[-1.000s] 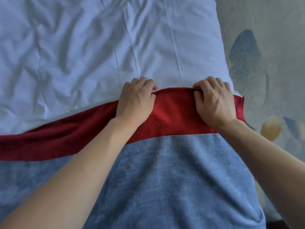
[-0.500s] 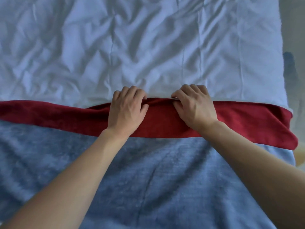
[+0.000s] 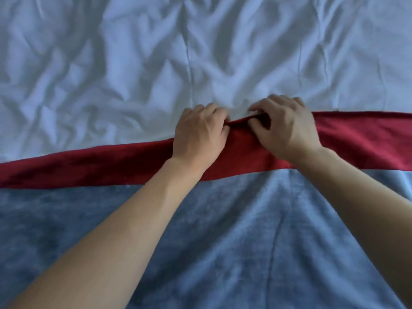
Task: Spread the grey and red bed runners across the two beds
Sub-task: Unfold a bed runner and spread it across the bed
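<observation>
Fingers (image 3: 259,112) of both hands curled, pinching red runner's (image 3: 89,166) far edge — wrinkled white sheet (image 3: 133,63) beyond

Ahead of me lies a wide, crumpled white cotton bed sheet (image 3: 111,63), covering the whole far part of what I see. Soft creases and shallow folds run all over it, catching dull bluish light. One thin straight seam or fold line (image 3: 189,59) runs away from me near the middle, and fainter ones show toward the right.
</observation>
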{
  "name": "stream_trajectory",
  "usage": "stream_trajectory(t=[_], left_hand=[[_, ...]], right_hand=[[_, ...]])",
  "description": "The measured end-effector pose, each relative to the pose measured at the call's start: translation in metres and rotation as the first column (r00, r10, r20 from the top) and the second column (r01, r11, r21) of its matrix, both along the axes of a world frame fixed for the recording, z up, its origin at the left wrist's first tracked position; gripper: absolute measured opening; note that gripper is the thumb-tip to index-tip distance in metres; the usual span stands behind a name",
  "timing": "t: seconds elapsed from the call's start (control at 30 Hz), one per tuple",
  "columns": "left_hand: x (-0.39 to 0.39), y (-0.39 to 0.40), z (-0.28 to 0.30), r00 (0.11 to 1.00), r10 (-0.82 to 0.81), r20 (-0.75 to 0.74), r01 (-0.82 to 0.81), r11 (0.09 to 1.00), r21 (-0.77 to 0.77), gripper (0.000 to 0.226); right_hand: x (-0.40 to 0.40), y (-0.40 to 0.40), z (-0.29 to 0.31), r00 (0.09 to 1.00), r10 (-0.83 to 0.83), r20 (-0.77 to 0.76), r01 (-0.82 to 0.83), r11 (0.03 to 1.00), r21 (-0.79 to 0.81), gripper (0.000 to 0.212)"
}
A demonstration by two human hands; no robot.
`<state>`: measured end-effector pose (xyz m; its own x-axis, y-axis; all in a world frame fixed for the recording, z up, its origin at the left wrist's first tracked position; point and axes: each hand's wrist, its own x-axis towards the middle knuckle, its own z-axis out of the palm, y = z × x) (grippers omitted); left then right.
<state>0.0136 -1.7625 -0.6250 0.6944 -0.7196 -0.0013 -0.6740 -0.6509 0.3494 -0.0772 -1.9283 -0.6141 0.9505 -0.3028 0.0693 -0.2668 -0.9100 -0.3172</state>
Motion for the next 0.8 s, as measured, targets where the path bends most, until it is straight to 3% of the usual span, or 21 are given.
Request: stream_trajectory(t=[0.1,0.27,0.43,0.6,0.8], left_hand=[[0.005,0.012,0.000,1.000,-0.021,0.010,0.021,1.000,0.013,0.012],[0.018,0.034,0.005,1.000,0.010,0.029,-0.012,0.999,0.045,0.012],[0.020,0.046,0.009,0.994,0.047,0.100,-0.054,0.997,0.060,0.010],[0.027,0.062,0.013,0.989,0.125,0.075,-0.135,0.979,0.151,0.009],[0.032,0.075,0.021,0.987,0.148,0.068,-0.158,0.973,0.169,0.005]], right_hand=[[0.010,0.030,-0.005,0.994,0.110,-0.021,-0.111,0.994,-0.010,0.013],[0.011,0.022,0.002,0.997,-0.073,-0.036,0.074,0.997,0.011,0.016],[0.035,0.067,0.003,0.994,0.113,-0.012,-0.112,0.992,0.053,0.015],[0.036,0.044,0.002,0.997,-0.020,-0.080,0.025,0.997,0.067,0.018],[0.050,0.087,0.013,0.990,0.122,-0.072,-0.112,0.985,0.128,0.020]])
